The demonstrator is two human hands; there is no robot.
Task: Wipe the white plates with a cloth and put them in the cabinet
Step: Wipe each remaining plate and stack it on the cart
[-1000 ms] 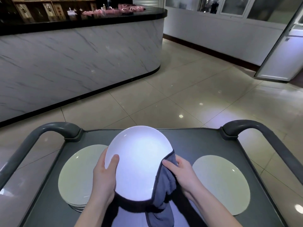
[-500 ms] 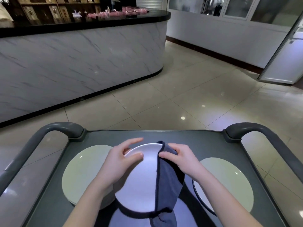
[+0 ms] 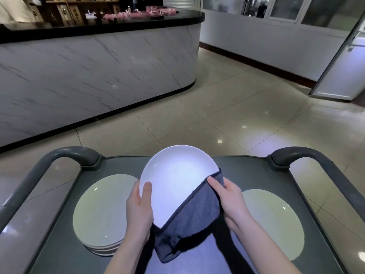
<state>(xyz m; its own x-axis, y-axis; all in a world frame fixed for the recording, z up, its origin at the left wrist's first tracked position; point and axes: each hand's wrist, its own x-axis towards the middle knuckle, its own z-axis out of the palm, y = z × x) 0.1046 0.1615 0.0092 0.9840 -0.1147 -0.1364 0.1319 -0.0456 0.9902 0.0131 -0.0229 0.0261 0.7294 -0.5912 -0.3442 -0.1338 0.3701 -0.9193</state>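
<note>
I hold a white plate [image 3: 175,178] tilted up above the grey cart top [image 3: 246,175], its face toward me. My left hand [image 3: 139,210] grips its left rim, thumb on the face. My right hand [image 3: 230,200] pinches a dark blue cloth [image 3: 195,216] against the plate's lower right edge; the cloth hangs down below the plate. A stack of several white plates [image 3: 100,210] lies on the cart at the left. A single white plate [image 3: 276,222] lies on the right. No cabinet is in view.
The cart has two grey handles, left handle [image 3: 65,153] and right handle [image 3: 308,153], at its far end. A curved marble counter [image 3: 94,76] with a black top stands ahead left. Tiled floor stretches ahead, and an open door [image 3: 343,62] is at the right.
Half a second ago the plate lay flatter with both hands on its top edge. Now it is tilted up again, my left hand at the left rim and my right with the cloth at the lower right.
</note>
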